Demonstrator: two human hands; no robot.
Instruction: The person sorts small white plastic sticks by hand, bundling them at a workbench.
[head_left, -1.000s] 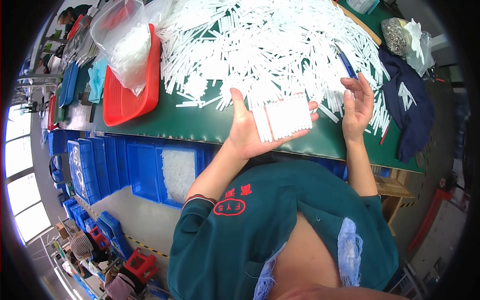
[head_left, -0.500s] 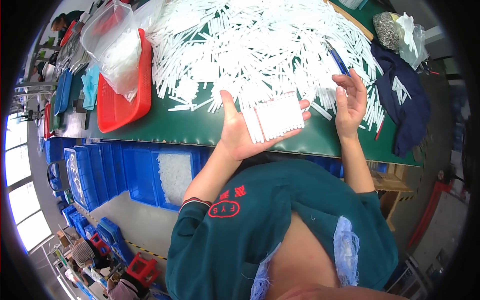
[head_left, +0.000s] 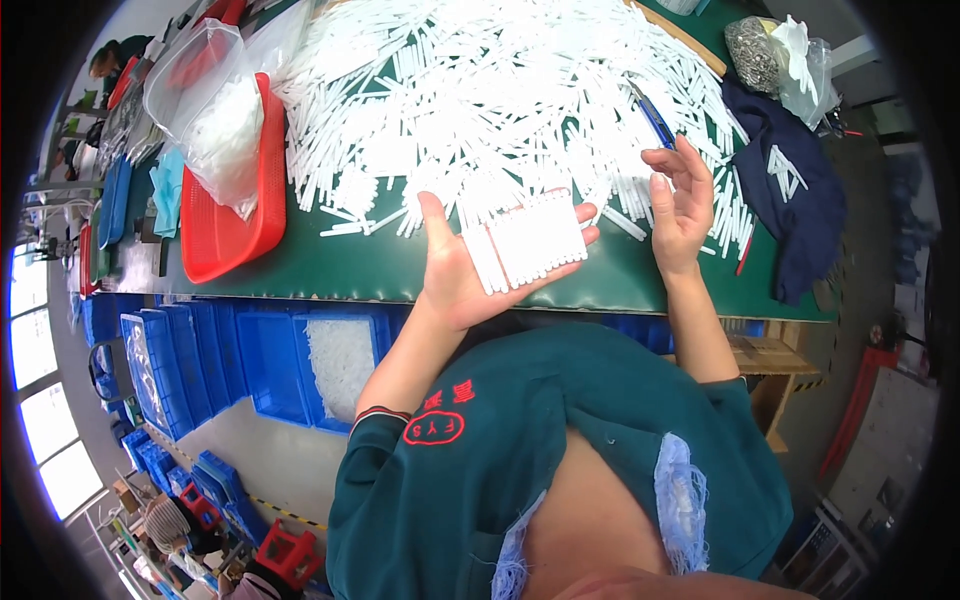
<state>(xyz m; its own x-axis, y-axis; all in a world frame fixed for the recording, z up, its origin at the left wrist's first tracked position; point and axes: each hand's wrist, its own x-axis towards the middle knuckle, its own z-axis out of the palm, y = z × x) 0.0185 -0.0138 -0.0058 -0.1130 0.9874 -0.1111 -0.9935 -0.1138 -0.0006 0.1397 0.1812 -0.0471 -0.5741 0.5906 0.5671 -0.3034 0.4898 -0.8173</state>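
Across the open palm and fingers of my left hand [head_left: 445,280] lies a flat row of short white plastic tubes [head_left: 535,240], side by side, with a thin reddish line across part of it. The thumb points up and away from the row. To its right, my right hand [head_left: 682,215] is raised over the table edge area, fingers loosely curled and apart, with nothing seen in it. A large loose pile of the same white tubes [head_left: 470,110] spreads beyond both hands. A slim blue tool [head_left: 652,115], pen or knife, rests on the pile just past my right fingertips.
On the green table [head_left: 610,285], a red basket [head_left: 268,220] holds a clear bag [head_left: 222,150] of white material at left. Dark blue cloth [head_left: 805,215] and a bag of small grey pieces [head_left: 752,58] lie at right. Blue bins [head_left: 272,365] stand below the table's front edge.
The whole scene has shifted slightly left in the picture. Both hands keep nearly the same pose, and the row of tubes remains on my left palm.
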